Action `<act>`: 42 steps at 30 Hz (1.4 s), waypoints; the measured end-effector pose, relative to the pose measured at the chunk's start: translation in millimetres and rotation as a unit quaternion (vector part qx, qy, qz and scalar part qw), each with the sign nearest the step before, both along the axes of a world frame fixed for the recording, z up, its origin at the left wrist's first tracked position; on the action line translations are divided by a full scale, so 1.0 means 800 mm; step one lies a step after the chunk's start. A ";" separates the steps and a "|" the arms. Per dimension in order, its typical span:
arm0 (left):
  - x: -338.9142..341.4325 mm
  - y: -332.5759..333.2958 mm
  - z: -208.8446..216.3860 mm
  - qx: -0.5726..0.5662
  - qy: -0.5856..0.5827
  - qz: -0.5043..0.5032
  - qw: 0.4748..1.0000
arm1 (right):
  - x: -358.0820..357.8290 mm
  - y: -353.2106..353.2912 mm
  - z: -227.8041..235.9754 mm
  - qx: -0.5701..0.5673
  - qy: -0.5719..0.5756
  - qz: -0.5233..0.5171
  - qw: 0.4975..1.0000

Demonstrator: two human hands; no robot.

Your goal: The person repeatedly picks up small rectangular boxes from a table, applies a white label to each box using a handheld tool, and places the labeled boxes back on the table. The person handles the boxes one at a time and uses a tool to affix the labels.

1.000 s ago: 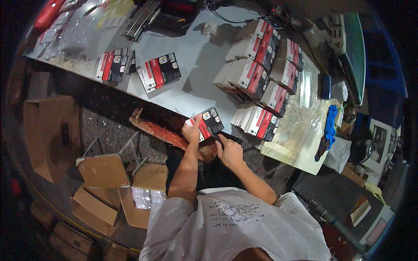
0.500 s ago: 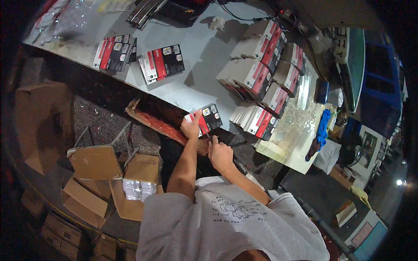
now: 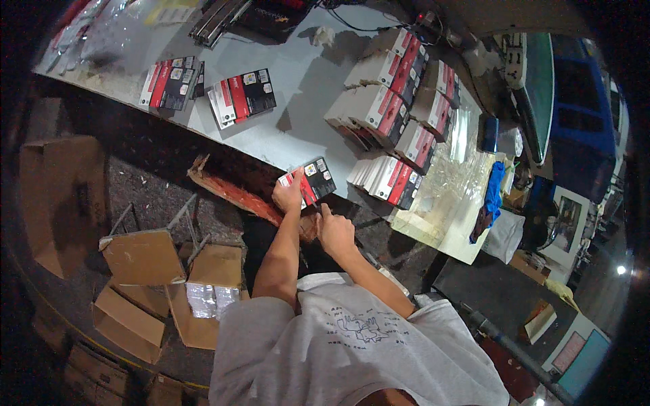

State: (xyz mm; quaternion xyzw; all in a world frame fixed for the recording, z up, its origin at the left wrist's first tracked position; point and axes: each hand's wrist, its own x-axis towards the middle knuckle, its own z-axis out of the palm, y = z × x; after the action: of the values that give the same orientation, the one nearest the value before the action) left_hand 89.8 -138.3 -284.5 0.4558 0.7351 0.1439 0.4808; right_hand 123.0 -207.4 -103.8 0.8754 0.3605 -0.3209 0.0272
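My left hand grips a flat black, red and white box at the table's front edge, its thumb lying across the printed face. Just below the box's near right corner is my right hand, fingers curled and the index finger reaching toward the box. Whatever the right hand holds, if anything, is too small to make out. Farther left on the grey-white table lie a small pile of the same boxes and another fanned pile.
Several stacks of like boxes stand to the right, beside clear plastic film and a blue cloth. Plastic bags lie at the far left. On the floor are a stool and an opened carton with wrapped packs.
The view has shifted slightly, so the whole scene sits a little farther left. Both hands keep nearly the same places at the box, which stays in my left hand.
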 end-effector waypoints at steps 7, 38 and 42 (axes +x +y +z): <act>-0.001 0.004 0.017 -0.023 -0.008 -0.008 1.000 | -0.004 0.010 0.000 -0.029 -0.010 -0.020 0.999; -0.009 -0.001 -0.008 -0.007 -0.061 0.003 0.998 | -0.001 -0.016 -0.035 0.073 -0.001 -0.077 0.994; -0.009 -0.009 -0.018 -0.015 -0.023 -0.001 1.000 | 0.007 0.034 -0.050 0.009 -0.003 -0.065 0.998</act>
State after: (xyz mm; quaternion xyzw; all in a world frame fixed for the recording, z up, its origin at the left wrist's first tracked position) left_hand 82.4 -145.5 -299.2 0.4461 0.7252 0.1430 0.5045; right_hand 128.6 -179.9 -144.0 0.8981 0.3057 -0.3163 -0.0011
